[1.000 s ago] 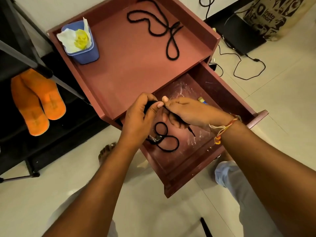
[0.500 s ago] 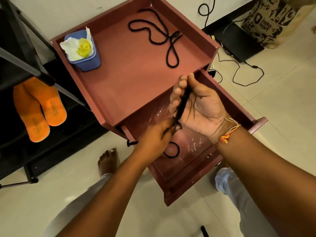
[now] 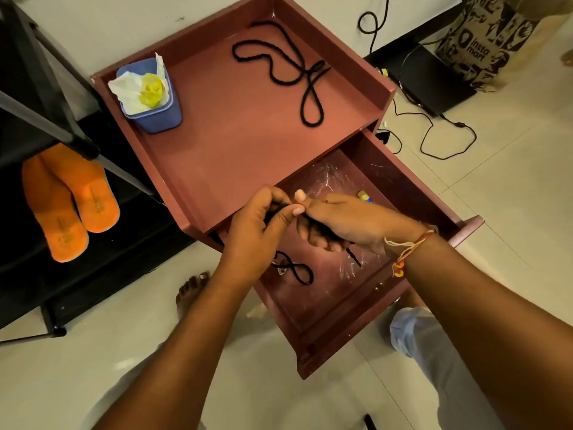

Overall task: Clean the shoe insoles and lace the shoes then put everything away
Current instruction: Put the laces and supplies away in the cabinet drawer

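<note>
Shoelace, black, gathered between both hands above the open drawer of the reddish bedside unit; looks like the putting-away stage, with this lace being wound or bundled before going in. Left hand curled, thumb and forefinger pinching one end of the lace near the fingertips. Right hand palm-down, fingers folded over the coiled part, a stiff tip poking out below the little finger; a thread bracelet round that wrist. Both forearms reaching forward and inward, hands touching at the thumbs, held just over the drawer rather than resting in it. Already in the drawer: another dark looped cord with a small metal bit, hard to identify. Second lace lying loose on the unit's top tray, well apart from the hands, beside a blue cup stuffed with tissue. Orange insoles sitting on the black rack to the left. Next move, by judgement: finish the coil so it holds, lower it into the drawer without tangling the cord there, then fetch the lace from the tray.
</note>
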The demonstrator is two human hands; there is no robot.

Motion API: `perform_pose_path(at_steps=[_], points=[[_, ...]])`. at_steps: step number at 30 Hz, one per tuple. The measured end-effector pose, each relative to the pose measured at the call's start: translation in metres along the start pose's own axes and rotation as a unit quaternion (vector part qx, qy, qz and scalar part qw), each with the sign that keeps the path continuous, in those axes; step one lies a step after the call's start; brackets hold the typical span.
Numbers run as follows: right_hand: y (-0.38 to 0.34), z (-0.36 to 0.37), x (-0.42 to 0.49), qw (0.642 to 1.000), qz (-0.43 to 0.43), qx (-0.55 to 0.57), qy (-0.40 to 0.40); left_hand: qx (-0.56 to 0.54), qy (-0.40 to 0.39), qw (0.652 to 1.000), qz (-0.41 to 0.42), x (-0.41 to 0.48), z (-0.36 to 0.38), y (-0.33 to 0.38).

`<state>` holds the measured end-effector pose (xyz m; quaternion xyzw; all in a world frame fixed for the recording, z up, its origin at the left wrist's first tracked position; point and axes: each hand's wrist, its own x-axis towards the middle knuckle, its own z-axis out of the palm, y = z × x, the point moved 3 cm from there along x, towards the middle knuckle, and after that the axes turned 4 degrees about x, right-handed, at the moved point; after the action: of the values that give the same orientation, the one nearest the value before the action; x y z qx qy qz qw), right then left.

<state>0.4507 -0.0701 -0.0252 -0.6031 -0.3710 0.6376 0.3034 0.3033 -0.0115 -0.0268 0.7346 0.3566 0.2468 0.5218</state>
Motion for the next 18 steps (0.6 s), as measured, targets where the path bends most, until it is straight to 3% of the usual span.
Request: perform_pose_path(at_steps=[3, 6, 8, 10, 14, 18], points=[[0.003, 0.008, -0.002, 0.981, 0.062, 0.135, -0.127, -0.092, 0.03, 0.994, -0.052, 0.003, -0.001, -0.005], [-0.005, 0.01, -0.008, 0.878, 0.052, 0.381, -0.286, -0.127, 0.038, 0.987, -0.087, 0.003, 0.005, -0.01], [-0.013, 0.006, -0.01, 0.805, 0.005, 0.489, -0.335, -0.113, 0.025, 0.99, -0.086, 0.002, 0.011, -0.015], [-0.017, -0.002, -0.007, 0.781, -0.061, 0.549, -0.29, -0.036, -0.015, 0.997, -0.07, -0.001, 0.019, -0.022], [-0.016, -0.017, 0.001, 0.773, -0.148, 0.609, -0.096, 0.095, -0.123, 0.986, -0.061, -0.01, 0.033, -0.03], [-0.008, -0.027, 0.009, 0.815, -0.17, 0.552, 0.034, 0.136, -0.195, 0.971, 0.008, -0.013, 0.038, -0.014]])
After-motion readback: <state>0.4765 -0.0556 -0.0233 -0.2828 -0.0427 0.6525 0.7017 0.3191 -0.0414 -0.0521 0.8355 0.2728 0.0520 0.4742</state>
